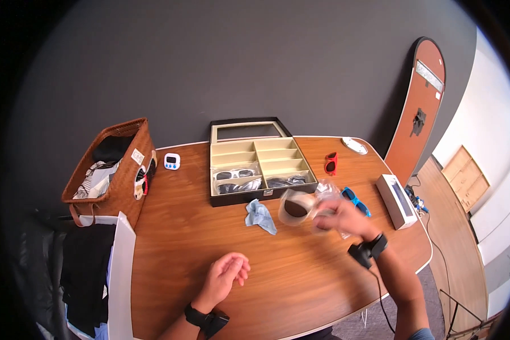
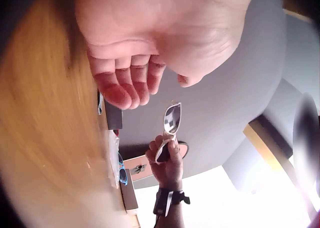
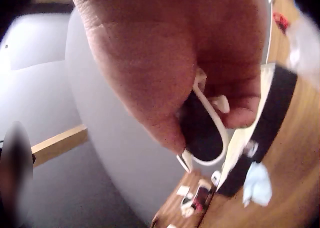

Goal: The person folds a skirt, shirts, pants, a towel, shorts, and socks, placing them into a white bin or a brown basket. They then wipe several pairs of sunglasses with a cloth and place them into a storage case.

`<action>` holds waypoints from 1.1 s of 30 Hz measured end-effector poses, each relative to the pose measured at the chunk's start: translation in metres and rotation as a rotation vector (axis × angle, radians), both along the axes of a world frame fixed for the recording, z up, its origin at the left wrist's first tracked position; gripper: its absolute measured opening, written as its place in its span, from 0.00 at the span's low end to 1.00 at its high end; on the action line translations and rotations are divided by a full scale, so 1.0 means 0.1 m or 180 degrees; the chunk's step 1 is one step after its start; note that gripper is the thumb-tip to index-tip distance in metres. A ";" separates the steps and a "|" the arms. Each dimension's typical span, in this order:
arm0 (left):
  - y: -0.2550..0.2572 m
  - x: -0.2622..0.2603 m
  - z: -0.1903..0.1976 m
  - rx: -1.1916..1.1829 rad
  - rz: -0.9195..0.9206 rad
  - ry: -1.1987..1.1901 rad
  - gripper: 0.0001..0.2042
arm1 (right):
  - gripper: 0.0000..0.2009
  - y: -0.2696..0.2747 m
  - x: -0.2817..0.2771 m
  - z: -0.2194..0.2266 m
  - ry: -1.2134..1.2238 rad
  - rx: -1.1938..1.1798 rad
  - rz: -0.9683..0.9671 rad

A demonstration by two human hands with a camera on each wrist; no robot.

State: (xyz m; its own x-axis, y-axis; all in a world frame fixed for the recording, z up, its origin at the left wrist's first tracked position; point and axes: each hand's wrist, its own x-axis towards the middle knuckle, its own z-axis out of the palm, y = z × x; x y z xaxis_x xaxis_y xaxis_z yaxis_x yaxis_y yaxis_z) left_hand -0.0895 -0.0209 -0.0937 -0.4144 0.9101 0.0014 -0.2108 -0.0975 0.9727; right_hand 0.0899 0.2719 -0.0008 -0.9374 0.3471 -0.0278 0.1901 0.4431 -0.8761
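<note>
White-framed sunglasses (image 1: 296,207) with dark lenses are held up over the table by my right hand (image 1: 347,219), blurred in the head view. In the right wrist view, thumb and fingers pinch the sunglasses (image 3: 202,133) by one lens side. My left hand (image 1: 223,279) hovers near the front of the table, fingers loosely curled around nothing. Between the hands and the case lies a crumpled light blue cloth (image 1: 260,216). Beyond it, a black display case (image 1: 238,197) stands with its lid raised; bagged glasses (image 1: 236,174) fill its front compartments, and its rear ones are bare.
Right of the case are a clear plastic bag (image 1: 326,189), blue sunglasses (image 1: 356,202), red sunglasses (image 1: 331,164) and a white box (image 1: 395,202). A wicker basket (image 1: 135,190), a small white timer (image 1: 171,161) and a white bin (image 1: 124,249) of dark cloth stand left.
</note>
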 end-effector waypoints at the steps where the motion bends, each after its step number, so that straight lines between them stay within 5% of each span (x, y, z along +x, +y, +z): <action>1: -0.01 -0.05 -0.05 -0.0020 -0.0190 -0.0120 0.18 | 0.07 -0.29 -0.09 -0.06 0.0015 0.0156 0.0485; 4: -0.04 -0.08 0.02 -0.0118 -0.0592 -0.0976 0.21 | 0.09 -0.80 -0.35 -0.16 -0.0001 0.0730 0.1758; 6: -0.06 -0.15 0.00 -0.0397 -0.1191 -0.0823 0.21 | 0.10 -0.92 -0.46 -0.15 -0.0124 0.0976 0.1823; 13: -0.10 -0.22 0.03 -0.0072 -0.0880 -0.1360 0.12 | 0.09 -0.96 -0.60 -0.16 0.0211 0.0776 0.1502; 15: -0.10 -0.26 -0.01 0.0093 -0.0848 -0.1438 0.08 | 0.10 -0.96 -0.64 -0.21 0.0624 0.0061 0.1206; 18: -0.08 -0.26 0.01 -0.0163 -0.0780 -0.1468 0.05 | 0.16 -0.96 -0.64 -0.22 0.0214 -0.0893 0.1035; 26: 0.01 -0.18 -0.10 0.0110 -0.0082 -0.0720 0.04 | 0.23 -0.97 -0.64 -0.14 -0.0050 -0.0075 0.1107; 33: 0.04 -0.14 -0.05 0.0262 0.0643 -0.0185 0.12 | 0.22 -1.09 -0.70 -0.28 0.0182 0.0742 0.0469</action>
